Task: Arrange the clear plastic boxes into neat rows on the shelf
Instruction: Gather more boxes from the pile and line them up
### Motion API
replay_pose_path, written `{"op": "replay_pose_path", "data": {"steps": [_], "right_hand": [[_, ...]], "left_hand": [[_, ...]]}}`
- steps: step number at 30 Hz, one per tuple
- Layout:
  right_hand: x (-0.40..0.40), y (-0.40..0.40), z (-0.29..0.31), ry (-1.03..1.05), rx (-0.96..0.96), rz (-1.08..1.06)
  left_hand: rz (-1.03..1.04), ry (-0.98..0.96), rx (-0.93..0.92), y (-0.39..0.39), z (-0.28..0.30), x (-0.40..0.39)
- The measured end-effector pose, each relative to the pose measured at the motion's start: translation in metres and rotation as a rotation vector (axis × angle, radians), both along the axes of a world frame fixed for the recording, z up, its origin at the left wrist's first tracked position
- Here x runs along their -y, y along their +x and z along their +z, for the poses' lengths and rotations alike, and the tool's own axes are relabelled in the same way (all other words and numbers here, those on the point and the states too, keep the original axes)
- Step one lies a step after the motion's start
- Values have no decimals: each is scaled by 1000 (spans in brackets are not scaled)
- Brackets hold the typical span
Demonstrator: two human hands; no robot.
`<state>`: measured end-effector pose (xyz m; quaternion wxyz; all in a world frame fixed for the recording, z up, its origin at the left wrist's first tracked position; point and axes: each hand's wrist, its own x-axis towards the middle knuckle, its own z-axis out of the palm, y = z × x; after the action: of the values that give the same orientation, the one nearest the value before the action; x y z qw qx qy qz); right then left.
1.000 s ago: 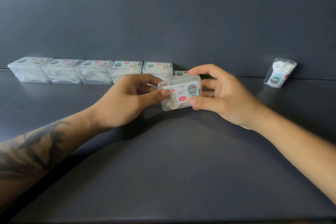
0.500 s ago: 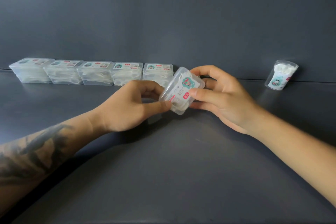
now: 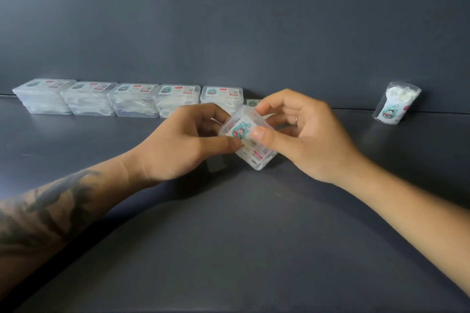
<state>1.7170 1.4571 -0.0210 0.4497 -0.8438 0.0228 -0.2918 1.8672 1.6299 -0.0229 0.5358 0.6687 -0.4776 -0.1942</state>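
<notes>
We hold one clear plastic box (image 3: 248, 140) between both hands, tilted on a corner, above the dark shelf (image 3: 229, 249) and just in front of the row of boxes (image 3: 127, 99) against the back wall. Our left hand (image 3: 178, 145) curls around its left side, thumb pressed on the label. Our right hand (image 3: 305, 134) pinches it from the right, thumb on the top face, fingers arched over the far edge. Well to the right of the held box, a round clear tub (image 3: 396, 105) leans against the wall.
</notes>
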Motion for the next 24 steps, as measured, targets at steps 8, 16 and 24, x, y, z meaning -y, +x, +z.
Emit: {"op": "replay_pose_path", "data": {"steps": [8, 16, 24], "right_hand": [[3, -6, -7, -647, -59, -254], [13, -4, -5, -884, 104, -293], [49, 5, 19, -757, -233, -408]], "left_hand": [[24, 2, -128, -4, 1, 0], [33, 84, 182, 0, -4, -2], [48, 505, 820, -5, -8, -6]]}}
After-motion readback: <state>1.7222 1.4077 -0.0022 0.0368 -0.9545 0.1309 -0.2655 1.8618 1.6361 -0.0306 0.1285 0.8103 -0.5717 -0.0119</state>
